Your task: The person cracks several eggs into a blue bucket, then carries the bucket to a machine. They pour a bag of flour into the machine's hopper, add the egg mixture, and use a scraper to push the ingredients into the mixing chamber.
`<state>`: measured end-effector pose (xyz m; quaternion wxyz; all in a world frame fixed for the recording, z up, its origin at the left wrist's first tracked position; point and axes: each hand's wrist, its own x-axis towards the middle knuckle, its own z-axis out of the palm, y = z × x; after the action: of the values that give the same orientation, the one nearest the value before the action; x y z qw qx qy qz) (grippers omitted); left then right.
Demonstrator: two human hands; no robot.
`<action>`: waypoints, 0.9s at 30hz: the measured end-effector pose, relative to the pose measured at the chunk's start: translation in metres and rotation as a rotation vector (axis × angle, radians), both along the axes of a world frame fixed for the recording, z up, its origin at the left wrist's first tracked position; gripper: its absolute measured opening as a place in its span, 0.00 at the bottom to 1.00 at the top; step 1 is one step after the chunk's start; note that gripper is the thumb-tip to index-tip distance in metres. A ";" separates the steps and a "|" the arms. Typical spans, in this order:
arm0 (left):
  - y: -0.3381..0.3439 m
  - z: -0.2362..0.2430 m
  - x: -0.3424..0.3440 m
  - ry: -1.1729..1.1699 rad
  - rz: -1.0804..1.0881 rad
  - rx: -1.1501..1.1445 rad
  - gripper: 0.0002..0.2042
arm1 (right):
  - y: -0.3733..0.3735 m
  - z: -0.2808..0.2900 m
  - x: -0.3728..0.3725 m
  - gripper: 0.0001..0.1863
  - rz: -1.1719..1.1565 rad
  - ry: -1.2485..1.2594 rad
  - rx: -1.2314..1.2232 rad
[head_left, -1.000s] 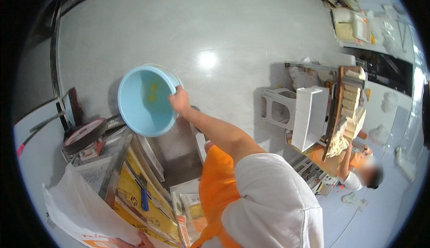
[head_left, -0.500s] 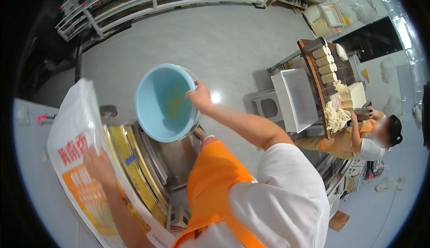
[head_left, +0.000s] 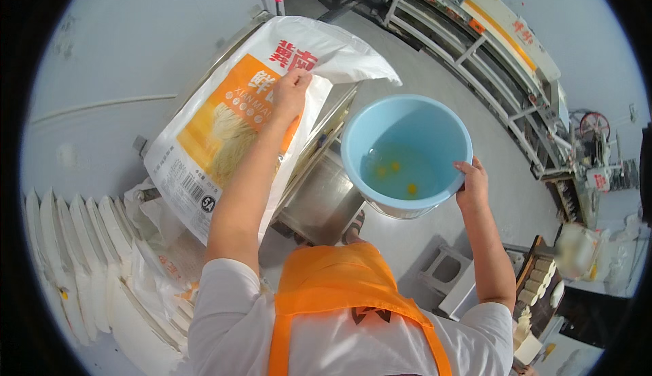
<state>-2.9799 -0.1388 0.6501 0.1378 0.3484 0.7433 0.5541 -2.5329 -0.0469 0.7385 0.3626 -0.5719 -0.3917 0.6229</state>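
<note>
My right hand (head_left: 473,186) grips the rim of a light blue bucket (head_left: 367,125), which holds some liquid and several yellow blobs. My left hand (head_left: 291,91), fingers curled, grips a large white and orange printed sack (head_left: 204,145) near its upper edge; the sack leans over a metal-edged stand to the left of the bucket. Below the bucket is a stainless steel surface (head_left: 316,206), with my feet and my orange apron (head_left: 339,274) beside it.
White sacks (head_left: 81,260) are stacked at lower left against a wall. Metal-framed machinery (head_left: 455,43) runs along the upper right. A white stool (head_left: 441,267), white tub (head_left: 458,294) and wooden board with dough rolls (head_left: 533,294) are at lower right, beside part of another person (head_left: 526,369).
The view has swung toward the sack. My left hand has climbed to the sack's upper part, and the bucket in my right hand now sits to the sack's right.
</note>
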 end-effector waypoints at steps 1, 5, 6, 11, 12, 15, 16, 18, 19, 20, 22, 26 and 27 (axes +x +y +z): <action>-0.010 0.006 -0.009 -0.082 0.029 0.076 0.09 | -0.003 0.010 -0.010 0.25 0.032 0.007 0.020; -0.053 0.014 -0.059 -0.397 0.095 0.251 0.11 | -0.009 0.052 -0.057 0.24 0.168 0.039 0.103; -0.062 0.017 -0.067 -0.452 0.110 0.331 0.11 | -0.010 0.064 -0.070 0.23 0.203 0.046 0.126; -0.102 0.036 -0.097 -0.782 0.109 0.588 0.08 | -0.015 0.111 -0.127 0.24 0.310 -0.031 0.234; -0.110 0.042 -0.101 -0.823 0.124 0.629 0.08 | -0.008 0.118 -0.134 0.24 0.344 -0.050 0.233; -0.138 0.050 -0.122 -0.916 0.156 0.724 0.08 | -0.019 0.141 -0.177 0.25 0.401 -0.127 0.256; -0.148 0.050 -0.128 -0.939 0.149 0.735 0.09 | -0.023 0.148 -0.189 0.26 0.431 -0.151 0.261; -0.164 0.050 -0.136 -0.968 0.153 0.759 0.09 | -0.026 0.156 -0.213 0.26 0.466 -0.210 0.277; -0.170 0.050 -0.140 -0.975 0.166 0.772 0.09 | -0.030 0.161 -0.225 0.27 0.476 -0.214 0.281; -0.175 0.050 -0.143 -0.981 0.179 0.785 0.10 | -0.035 0.168 -0.238 0.28 0.486 -0.218 0.285; -0.185 0.050 -0.150 -1.016 0.193 0.828 0.10 | -0.035 0.173 -0.259 0.30 0.527 -0.236 0.300; -0.200 0.052 -0.162 -1.083 0.261 0.899 0.11 | -0.038 0.178 -0.301 0.32 0.517 -0.247 0.350; -0.204 0.052 -0.165 -1.079 0.252 0.910 0.11 | -0.032 0.177 -0.309 0.32 0.558 -0.261 0.344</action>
<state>-3.1453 -0.3425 0.7024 0.2623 -0.0397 0.3012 0.9159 -2.8417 -0.0788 0.9159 0.2161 -0.4481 -0.6751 0.5447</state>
